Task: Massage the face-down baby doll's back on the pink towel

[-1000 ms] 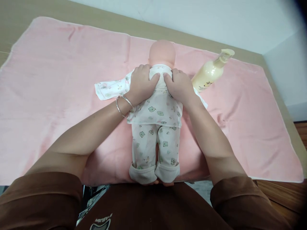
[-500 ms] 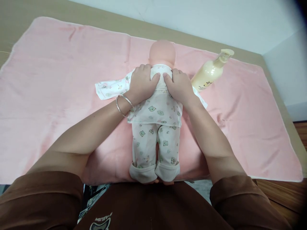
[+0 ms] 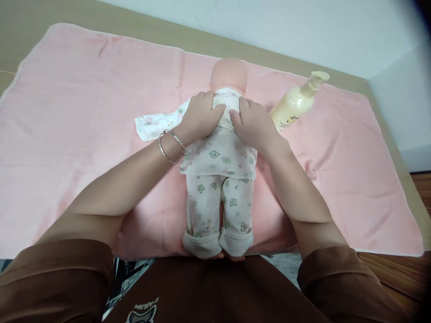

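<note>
A baby doll (image 3: 217,154) lies face down, dressed in a white printed top and matching trousers with turned-up cuffs. Its bare head (image 3: 229,74) points away from me. My left hand (image 3: 201,115) rests on the left side of its upper back, fingers together over the shoulder and thumb stretched inward. On the other side, my right hand (image 3: 256,123) lies on the right shoulder area, its thumb near the spine. Fabric is creased between the thumbs. The doll's left-side sleeve (image 3: 153,126) stretches out flat; my right hand and forearm hide the other sleeve.
The doll lies on a pink blanket (image 3: 84,98) with pale edging, spread over a wooden table (image 3: 141,24). A cream-coloured pump bottle (image 3: 294,105) lies tilted to the right of my right hand. A white wall (image 3: 286,27) stands behind the table.
My right hand has shifted slightly, its thumb lower, and the right sleeve's end is now covered. My left hand stays at the shoulder. The shirt is more bunched between the thumbs.
</note>
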A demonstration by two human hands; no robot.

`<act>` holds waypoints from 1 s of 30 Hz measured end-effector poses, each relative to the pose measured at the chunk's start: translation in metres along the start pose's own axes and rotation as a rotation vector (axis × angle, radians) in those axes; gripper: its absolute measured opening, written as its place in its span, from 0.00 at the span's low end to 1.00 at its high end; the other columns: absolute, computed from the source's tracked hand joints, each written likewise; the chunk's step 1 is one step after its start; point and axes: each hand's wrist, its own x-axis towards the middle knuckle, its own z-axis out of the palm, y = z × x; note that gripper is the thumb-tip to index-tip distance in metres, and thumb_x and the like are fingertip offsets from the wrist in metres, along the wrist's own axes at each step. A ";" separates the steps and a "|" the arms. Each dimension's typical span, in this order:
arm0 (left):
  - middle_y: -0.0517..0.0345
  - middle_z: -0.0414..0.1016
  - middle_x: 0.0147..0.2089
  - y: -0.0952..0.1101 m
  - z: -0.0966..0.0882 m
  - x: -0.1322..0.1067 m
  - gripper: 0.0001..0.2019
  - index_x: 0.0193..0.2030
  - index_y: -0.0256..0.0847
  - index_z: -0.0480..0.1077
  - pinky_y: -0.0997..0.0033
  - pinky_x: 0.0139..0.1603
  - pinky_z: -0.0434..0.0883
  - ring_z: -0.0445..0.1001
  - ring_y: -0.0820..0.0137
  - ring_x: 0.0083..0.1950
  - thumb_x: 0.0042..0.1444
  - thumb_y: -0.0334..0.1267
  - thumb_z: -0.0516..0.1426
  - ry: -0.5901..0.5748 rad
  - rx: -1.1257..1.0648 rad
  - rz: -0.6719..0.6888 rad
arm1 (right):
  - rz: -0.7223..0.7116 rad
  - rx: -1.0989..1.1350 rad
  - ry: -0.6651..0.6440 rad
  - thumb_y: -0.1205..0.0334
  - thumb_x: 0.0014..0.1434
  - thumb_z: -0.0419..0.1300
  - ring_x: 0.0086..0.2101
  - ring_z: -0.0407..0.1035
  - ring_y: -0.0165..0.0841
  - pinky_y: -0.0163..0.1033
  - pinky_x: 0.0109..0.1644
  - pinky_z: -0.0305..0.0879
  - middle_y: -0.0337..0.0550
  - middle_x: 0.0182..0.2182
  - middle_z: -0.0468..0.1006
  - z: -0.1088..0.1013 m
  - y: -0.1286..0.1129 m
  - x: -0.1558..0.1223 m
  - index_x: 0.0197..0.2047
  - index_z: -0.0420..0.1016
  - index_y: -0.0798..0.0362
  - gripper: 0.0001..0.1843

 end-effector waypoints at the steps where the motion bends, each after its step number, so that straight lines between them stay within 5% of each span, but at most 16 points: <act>1: 0.43 0.79 0.47 -0.001 0.001 0.001 0.10 0.46 0.41 0.73 0.44 0.69 0.72 0.77 0.49 0.59 0.69 0.41 0.52 0.005 0.007 -0.018 | -0.024 -0.008 0.015 0.55 0.77 0.41 0.64 0.69 0.55 0.64 0.71 0.65 0.66 0.59 0.75 -0.001 -0.005 -0.004 0.62 0.67 0.64 0.25; 5: 0.41 0.78 0.52 0.007 0.003 -0.010 0.11 0.51 0.39 0.71 0.44 0.73 0.67 0.74 0.47 0.64 0.70 0.41 0.52 0.015 0.065 -0.034 | -0.048 0.006 0.073 0.59 0.74 0.42 0.57 0.73 0.51 0.58 0.64 0.71 0.59 0.54 0.79 -0.004 -0.016 -0.009 0.54 0.72 0.56 0.20; 8: 0.40 0.76 0.56 0.023 -0.001 -0.025 0.09 0.51 0.40 0.70 0.42 0.73 0.66 0.72 0.44 0.66 0.68 0.39 0.54 0.014 0.112 0.021 | -0.008 0.098 0.097 0.61 0.73 0.43 0.49 0.75 0.45 0.52 0.59 0.73 0.53 0.48 0.82 -0.001 -0.007 0.001 0.47 0.74 0.51 0.18; 11: 0.40 0.76 0.55 0.035 -0.006 -0.031 0.08 0.49 0.42 0.71 0.41 0.70 0.69 0.72 0.43 0.64 0.64 0.37 0.57 0.016 0.128 0.075 | 0.042 0.182 0.113 0.57 0.75 0.42 0.51 0.75 0.46 0.56 0.63 0.71 0.54 0.50 0.81 0.004 0.006 0.011 0.49 0.73 0.52 0.19; 15: 0.44 0.79 0.48 0.029 -0.012 -0.019 0.05 0.42 0.43 0.72 0.45 0.63 0.74 0.76 0.48 0.56 0.62 0.38 0.57 -0.020 0.063 0.007 | 0.005 0.121 0.078 0.55 0.76 0.41 0.61 0.70 0.52 0.62 0.69 0.65 0.60 0.55 0.77 0.004 0.000 0.004 0.55 0.69 0.57 0.21; 19: 0.45 0.80 0.45 0.014 -0.012 -0.005 0.09 0.43 0.41 0.74 0.48 0.61 0.75 0.78 0.50 0.52 0.65 0.39 0.53 -0.026 0.020 -0.076 | -0.078 0.039 0.077 0.60 0.75 0.44 0.62 0.70 0.51 0.57 0.69 0.66 0.60 0.54 0.77 -0.005 -0.022 -0.014 0.54 0.71 0.57 0.18; 25: 0.38 0.78 0.53 0.022 -0.006 -0.019 0.14 0.51 0.38 0.73 0.42 0.71 0.68 0.74 0.45 0.64 0.70 0.42 0.51 0.000 0.083 -0.003 | 0.059 0.022 0.066 0.60 0.75 0.39 0.46 0.75 0.46 0.53 0.57 0.70 0.56 0.47 0.81 -0.007 -0.012 -0.002 0.46 0.74 0.54 0.22; 30: 0.40 0.75 0.57 0.031 -0.007 -0.030 0.11 0.52 0.41 0.72 0.40 0.75 0.64 0.70 0.43 0.68 0.70 0.42 0.53 0.008 0.092 0.037 | 0.111 0.072 0.037 0.51 0.77 0.38 0.48 0.75 0.48 0.55 0.57 0.70 0.57 0.47 0.81 -0.003 0.006 0.011 0.48 0.76 0.55 0.27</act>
